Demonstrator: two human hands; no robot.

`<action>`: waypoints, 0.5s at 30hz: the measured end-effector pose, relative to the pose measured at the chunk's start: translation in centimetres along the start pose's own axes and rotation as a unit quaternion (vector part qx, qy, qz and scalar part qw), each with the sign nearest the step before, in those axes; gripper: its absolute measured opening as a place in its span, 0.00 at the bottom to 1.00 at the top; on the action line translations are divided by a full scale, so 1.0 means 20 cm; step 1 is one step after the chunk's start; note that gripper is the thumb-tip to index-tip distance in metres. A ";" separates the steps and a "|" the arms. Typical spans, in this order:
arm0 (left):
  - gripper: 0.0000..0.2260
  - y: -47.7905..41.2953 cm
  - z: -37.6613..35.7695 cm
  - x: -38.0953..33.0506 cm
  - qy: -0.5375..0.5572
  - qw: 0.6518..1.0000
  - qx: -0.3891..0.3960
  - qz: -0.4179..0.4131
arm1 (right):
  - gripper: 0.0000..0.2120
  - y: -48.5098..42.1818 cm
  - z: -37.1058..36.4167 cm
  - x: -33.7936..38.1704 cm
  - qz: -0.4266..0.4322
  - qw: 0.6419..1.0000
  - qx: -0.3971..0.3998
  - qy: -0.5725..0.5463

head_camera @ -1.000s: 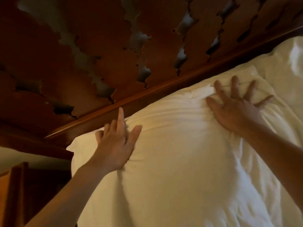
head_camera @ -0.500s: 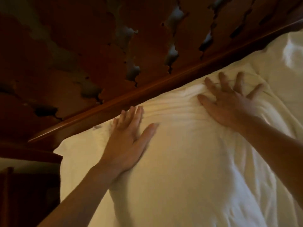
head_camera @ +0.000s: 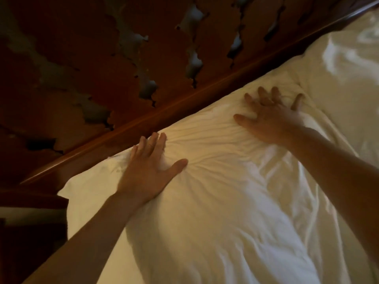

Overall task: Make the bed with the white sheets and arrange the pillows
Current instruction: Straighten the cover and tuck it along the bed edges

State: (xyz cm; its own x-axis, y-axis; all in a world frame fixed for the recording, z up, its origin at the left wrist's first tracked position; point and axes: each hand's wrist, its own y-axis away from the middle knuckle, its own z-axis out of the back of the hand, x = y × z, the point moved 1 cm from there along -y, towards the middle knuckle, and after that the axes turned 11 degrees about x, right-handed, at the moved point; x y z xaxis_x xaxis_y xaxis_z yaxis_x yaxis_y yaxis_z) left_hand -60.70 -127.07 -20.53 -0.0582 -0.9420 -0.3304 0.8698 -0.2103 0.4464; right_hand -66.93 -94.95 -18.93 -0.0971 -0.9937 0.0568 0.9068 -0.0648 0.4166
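A plump white pillow lies against the carved wooden headboard and fills the middle of the view. My left hand presses flat on its upper left part, fingers straight and close together, thumb spread. My right hand presses on its upper right part near the headboard rail, fingers spread into the creased fabric. A second white pillow lies to the right, further along the headboard.
The headboard's polished lower rail runs diagonally just beyond the pillows. Dark wooden furniture stands at the left beside the bed's corner. White bedding continues to the lower right.
Both hands have slid over the pillow's top edge, the left one toward the right. The right hand's fingers have pushed deeper into the fabric. New creases fan out between them.
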 end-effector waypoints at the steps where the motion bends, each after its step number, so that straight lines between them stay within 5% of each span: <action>1: 0.43 0.05 0.04 -0.06 -0.034 0.999 -0.025 0.000 | 0.37 0.10 0.02 0.00 0.000 0.999 -0.053 -0.012; 4: 0.29 0.25 0.11 -0.40 -0.062 0.976 -0.134 -0.161 | 0.36 0.46 -0.06 0.04 -0.005 0.982 -0.172 -0.082; 6: 0.28 0.29 0.06 -0.58 -0.061 0.960 -0.086 -0.260 | 0.36 0.66 -0.18 0.07 -0.010 0.981 -0.156 -0.115; 8: 0.31 0.25 -0.02 -0.60 -0.087 0.962 -0.020 -0.260 | 0.35 0.79 -0.34 0.12 0.011 0.986 -0.114 -0.124; 12: 0.32 0.13 -0.22 -0.39 -0.160 0.957 -0.024 -0.241 | 0.35 0.76 -0.48 0.02 0.099 0.990 -0.101 -0.004; 15: 0.33 0.06 -0.29 -0.33 -0.143 0.956 -0.042 -0.251 | 0.35 0.68 -0.46 -0.34 0.023 0.991 -0.120 0.048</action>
State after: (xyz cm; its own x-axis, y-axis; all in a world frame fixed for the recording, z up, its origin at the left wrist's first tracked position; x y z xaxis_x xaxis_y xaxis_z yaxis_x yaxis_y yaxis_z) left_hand -56.31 -119.53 -22.65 -0.6004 -0.7633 -0.2383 0.7326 -0.6445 0.2188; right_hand -50.18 -89.96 -22.09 -0.0247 -0.9995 -0.0219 0.9820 -0.0283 0.1868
